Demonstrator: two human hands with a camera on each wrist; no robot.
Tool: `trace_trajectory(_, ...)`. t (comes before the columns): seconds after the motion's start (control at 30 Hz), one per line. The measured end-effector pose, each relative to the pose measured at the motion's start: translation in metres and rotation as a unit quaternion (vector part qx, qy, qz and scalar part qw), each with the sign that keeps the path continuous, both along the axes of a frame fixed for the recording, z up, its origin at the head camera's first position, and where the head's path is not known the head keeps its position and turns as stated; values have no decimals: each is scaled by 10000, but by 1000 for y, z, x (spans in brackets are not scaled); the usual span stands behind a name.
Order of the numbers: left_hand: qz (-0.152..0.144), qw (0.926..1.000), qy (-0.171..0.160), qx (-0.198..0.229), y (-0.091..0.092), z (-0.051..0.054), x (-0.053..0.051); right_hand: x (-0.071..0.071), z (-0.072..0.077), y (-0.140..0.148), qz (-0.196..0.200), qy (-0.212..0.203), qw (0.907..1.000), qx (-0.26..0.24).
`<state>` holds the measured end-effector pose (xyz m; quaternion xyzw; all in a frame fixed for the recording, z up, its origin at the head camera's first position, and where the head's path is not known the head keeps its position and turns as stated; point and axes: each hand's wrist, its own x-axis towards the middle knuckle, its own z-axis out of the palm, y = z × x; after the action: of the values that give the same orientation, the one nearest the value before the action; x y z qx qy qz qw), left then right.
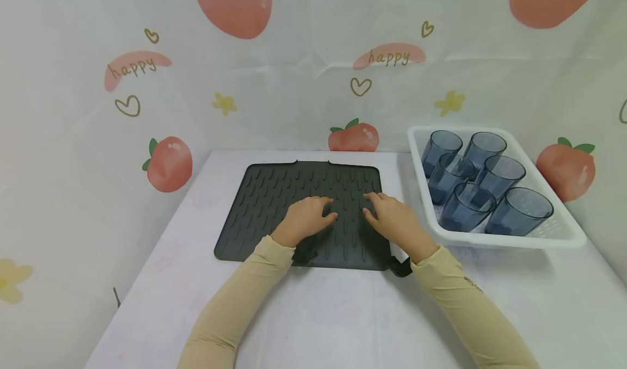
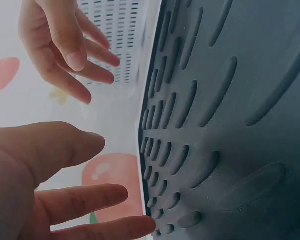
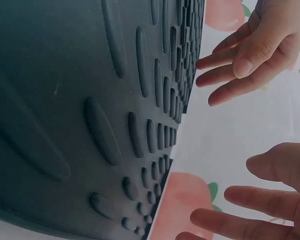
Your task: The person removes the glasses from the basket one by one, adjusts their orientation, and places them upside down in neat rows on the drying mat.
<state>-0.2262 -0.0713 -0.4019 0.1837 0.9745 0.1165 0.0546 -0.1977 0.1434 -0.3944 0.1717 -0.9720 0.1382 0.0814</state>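
Note:
A dark grey ridged drying mat (image 1: 274, 205) lies flat on the white table. Above its middle hovers my left hand (image 1: 305, 219), fingers loosely extended and holding nothing. My right hand (image 1: 394, 222) is over the mat's right edge, its fingers spread and also bare of any object. Both hands point inward with a gap between them. In the left wrist view the left thumb and fingers (image 2: 90, 210) stand apart from the raised ridges. The right wrist view shows the right hand's fingers (image 3: 260, 195) apart from the mat too.
A white perforated basket (image 1: 509, 241) stands to the right of the mat. Several blue-tinted glasses (image 1: 467, 208) sit upright or slightly leaning inside it. A patterned cloth (image 1: 294, 97) with fruit prints hangs behind the table (image 1: 338, 314).

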Motion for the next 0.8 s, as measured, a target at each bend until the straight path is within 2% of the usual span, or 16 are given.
trace_trajectory(0.37,-3,9997,-109,200,-2,1,0,1,4,0,42,-104,9995,-283)
trace_trajectory(0.67,-18,9996,-170,223,-3,2,2,7,11,1,128,-459,9959,-774)
trace_trajectory(0.8,-14,9996,-191,231,-4,4,3,11,19,3,277,-510,9914,-1169)
